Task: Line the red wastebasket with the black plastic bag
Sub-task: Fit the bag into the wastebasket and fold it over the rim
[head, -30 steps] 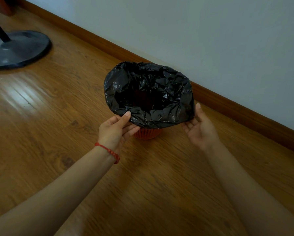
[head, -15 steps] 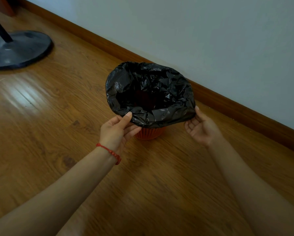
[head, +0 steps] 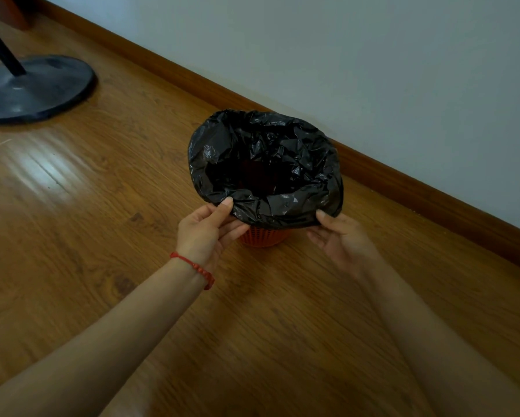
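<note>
The black plastic bag (head: 282, 206) sits in the red wastebasket (head: 264, 237) with its mouth spread wide and folded down over the rim. Only the basket's perforated lower part shows under the bag's edge. My left hand (head: 206, 233), with a red bracelet on its wrist, pinches the near left edge of the folded bag, thumb on top and fingers beneath. My right hand (head: 341, 236) pinches the near right edge in the same way. The basket stands on the wooden floor close to the wall.
A dark round stand base (head: 33, 88) with a slanted pole lies on the floor at the upper left. A brown baseboard (head: 433, 197) runs along the pale wall behind the basket. Wooden floor (head: 267, 326) stretches between me and the basket.
My right hand has slid from the bag's right side towards the near edge and closed its thumb on the fold. The left hand keeps its pinch. The view has shifted slightly.
</note>
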`<move>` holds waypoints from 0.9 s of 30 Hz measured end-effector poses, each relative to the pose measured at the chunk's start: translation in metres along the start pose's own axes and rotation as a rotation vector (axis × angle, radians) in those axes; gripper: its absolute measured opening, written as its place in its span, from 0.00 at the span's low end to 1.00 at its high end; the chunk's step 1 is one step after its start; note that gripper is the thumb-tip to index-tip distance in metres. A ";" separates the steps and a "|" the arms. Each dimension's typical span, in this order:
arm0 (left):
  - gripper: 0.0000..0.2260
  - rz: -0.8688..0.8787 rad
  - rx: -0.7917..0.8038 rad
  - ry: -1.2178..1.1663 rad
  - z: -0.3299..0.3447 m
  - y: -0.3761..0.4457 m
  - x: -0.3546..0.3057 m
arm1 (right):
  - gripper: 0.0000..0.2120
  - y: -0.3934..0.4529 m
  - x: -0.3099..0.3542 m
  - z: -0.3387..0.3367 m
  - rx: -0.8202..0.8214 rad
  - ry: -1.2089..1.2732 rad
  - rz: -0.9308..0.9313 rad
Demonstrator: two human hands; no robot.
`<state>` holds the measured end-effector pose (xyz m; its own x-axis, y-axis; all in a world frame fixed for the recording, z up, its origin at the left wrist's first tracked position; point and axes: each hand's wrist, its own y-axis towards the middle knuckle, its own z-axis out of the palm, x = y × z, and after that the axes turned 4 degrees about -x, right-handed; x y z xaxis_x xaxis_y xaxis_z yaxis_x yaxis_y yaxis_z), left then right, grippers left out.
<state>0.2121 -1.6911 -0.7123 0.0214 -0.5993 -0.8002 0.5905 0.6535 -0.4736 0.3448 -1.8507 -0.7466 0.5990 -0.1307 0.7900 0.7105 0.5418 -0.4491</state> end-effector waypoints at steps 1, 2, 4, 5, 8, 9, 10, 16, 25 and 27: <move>0.06 0.001 0.001 0.002 0.000 0.000 0.000 | 0.11 0.000 -0.001 0.000 -0.020 -0.030 -0.017; 0.06 0.000 0.002 0.003 0.000 0.000 0.000 | 0.09 0.000 -0.003 -0.001 -0.034 -0.056 -0.029; 0.06 -0.003 0.004 0.001 0.001 0.000 0.000 | 0.07 0.000 -0.005 -0.004 -0.047 -0.102 -0.044; 0.06 -0.005 0.005 0.000 0.001 0.000 0.000 | 0.06 -0.001 -0.005 -0.004 -0.051 -0.125 -0.048; 0.06 -0.003 0.004 -0.007 0.001 -0.001 -0.001 | 0.08 -0.003 -0.004 -0.005 -0.088 -0.235 -0.052; 0.06 -0.003 0.004 -0.008 0.001 -0.001 -0.001 | 0.08 -0.006 -0.002 -0.005 -0.104 -0.298 -0.042; 0.06 -0.004 0.004 -0.009 0.000 0.000 -0.002 | 0.09 -0.009 0.002 -0.005 -0.115 -0.359 -0.022; 0.05 -0.011 0.007 0.001 -0.003 0.003 -0.004 | 0.24 -0.030 0.033 -0.003 -0.044 -0.523 0.091; 0.08 0.001 0.007 0.034 -0.006 0.003 -0.004 | 0.22 -0.038 0.041 0.006 -0.212 -1.092 -0.151; 0.07 0.000 0.010 0.034 -0.005 0.003 -0.003 | 0.19 -0.042 0.045 0.008 -0.129 -0.938 -0.179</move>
<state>0.2096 -1.6851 -0.7133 -0.0059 -0.5836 -0.8120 0.5985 0.6485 -0.4704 0.3391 -1.8723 -0.6886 -0.0216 0.5447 0.8384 0.8311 0.4759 -0.2878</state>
